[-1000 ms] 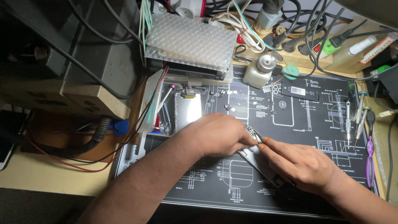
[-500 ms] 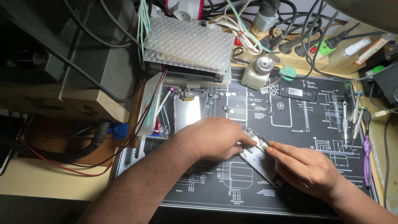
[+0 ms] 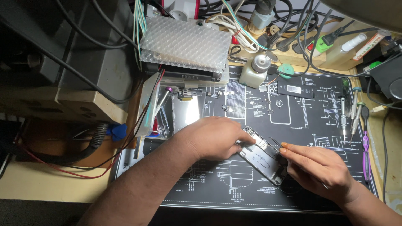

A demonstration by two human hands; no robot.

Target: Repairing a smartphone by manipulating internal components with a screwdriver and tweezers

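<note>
I saw the opened phone (image 3: 264,158) lying tilted on the black repair mat (image 3: 209,188), directly between my two hands. My left hand (image 3: 213,137) rested over its upper end, fingers curled down and pressing on the frame to steady it. My right hand (image 3: 320,167) sat at the phone's lower right edge, fingers drawn together and pinching a thin dark tool (image 3: 274,143) whose tip reached into the open body near the left fingertips. Beyond the hands, farther up the mat, stood a small bottle (image 3: 254,72) and a loose battery (image 3: 295,89). To the right of my right hand, screwdrivers (image 3: 349,111) lay in a row on the desk (image 3: 50,184).
</note>
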